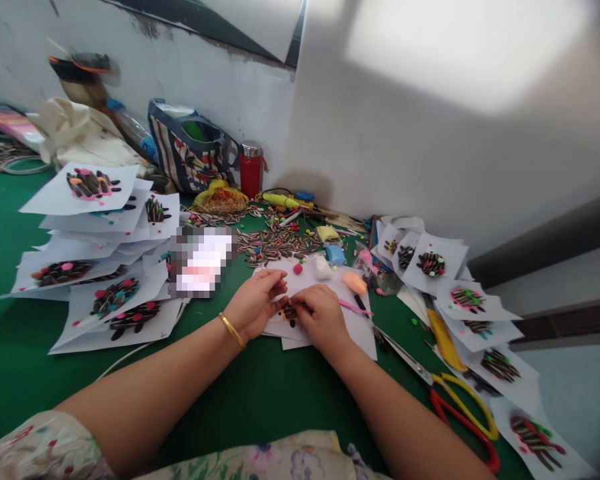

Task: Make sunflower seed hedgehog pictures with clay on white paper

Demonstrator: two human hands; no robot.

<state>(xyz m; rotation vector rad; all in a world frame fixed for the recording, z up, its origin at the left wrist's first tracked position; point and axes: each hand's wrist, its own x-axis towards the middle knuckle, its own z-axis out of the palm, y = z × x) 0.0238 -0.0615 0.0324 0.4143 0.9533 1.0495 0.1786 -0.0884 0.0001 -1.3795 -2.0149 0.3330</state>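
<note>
At a green table (250, 393) against a white wall (267, 100), slants both forearms (165, 380) forward and inward, toward white paper (364, 333). Holds the left hand (256, 305), with a gold bracelet (231, 331) at the wrist, side-on, with fingers half curled and parted. Bends the right hand (324, 317) down, with fingertips (300, 308) bunched at a small seed picture (289, 312) on the paper; cannot tell whether pinching a piece.

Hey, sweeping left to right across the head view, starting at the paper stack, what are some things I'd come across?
Paper stack, gold bracelet, left hand, right hand, orange lump, large scissors.
</note>
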